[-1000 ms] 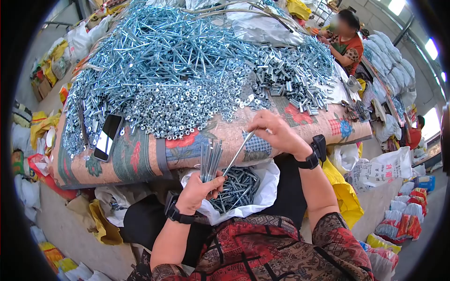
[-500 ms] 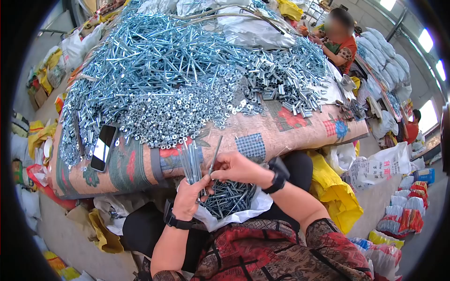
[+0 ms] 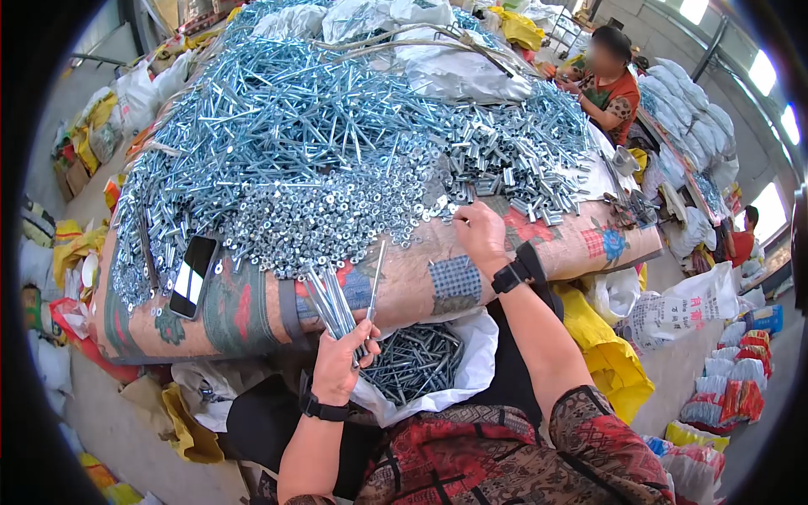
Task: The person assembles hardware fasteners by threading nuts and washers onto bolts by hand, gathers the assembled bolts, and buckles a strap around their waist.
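Observation:
My left hand (image 3: 341, 362) is closed around a bundle of long metal bolts (image 3: 331, 303), their shafts pointing up and away from me. One single bolt (image 3: 378, 273) stands apart from the bundle, held by the thumb side of that hand. My right hand (image 3: 481, 234) is at the near edge of the hardware heap, its fingers bent together beside some washers (image 3: 442, 203); whatever is between the fingertips is too small to make out. Below my hands, a white sack (image 3: 480, 358) lies open in my lap with many bolts (image 3: 412, 362) inside.
The table's patterned cover (image 3: 404, 286) bears a heap of long bolts (image 3: 295, 109), a pile of nuts (image 3: 295, 215) and metal sleeves (image 3: 505, 156). A phone (image 3: 194, 278) lies at the left. Another person (image 3: 614, 93) works at the far right. Yellow sacking (image 3: 602, 353) hangs beside my right knee.
My right hand has left the single bolt by my left hand and moved forward and right to the washers. The left hand keeps the bundle and the single bolt.

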The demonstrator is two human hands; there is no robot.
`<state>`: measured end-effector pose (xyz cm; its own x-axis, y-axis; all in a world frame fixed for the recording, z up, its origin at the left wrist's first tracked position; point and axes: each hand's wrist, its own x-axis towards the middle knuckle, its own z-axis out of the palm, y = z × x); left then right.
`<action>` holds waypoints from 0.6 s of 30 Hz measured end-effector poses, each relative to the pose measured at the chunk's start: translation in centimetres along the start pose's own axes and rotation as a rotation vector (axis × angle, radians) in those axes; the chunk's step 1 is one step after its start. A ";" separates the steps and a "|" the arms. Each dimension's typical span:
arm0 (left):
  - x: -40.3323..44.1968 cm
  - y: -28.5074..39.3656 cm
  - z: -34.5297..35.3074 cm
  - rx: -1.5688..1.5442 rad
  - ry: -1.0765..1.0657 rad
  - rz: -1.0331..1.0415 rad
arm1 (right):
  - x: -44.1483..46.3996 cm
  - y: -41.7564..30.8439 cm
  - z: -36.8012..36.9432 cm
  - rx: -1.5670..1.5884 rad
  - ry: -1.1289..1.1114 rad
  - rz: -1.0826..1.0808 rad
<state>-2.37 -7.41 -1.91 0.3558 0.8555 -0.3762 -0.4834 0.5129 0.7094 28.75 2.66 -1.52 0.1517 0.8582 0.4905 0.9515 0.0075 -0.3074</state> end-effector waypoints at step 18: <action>-0.3 -0.2 0.3 0.228 0.054 0.037 | -2.3 -6.6 -1.1 1.201 -0.420 0.325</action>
<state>-2.13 -7.78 -1.74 0.2953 0.8790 -0.3743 -0.3001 0.4573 0.8372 22.44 0.14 0.27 0.0254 0.9991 0.0344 0.0248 0.0338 -0.9991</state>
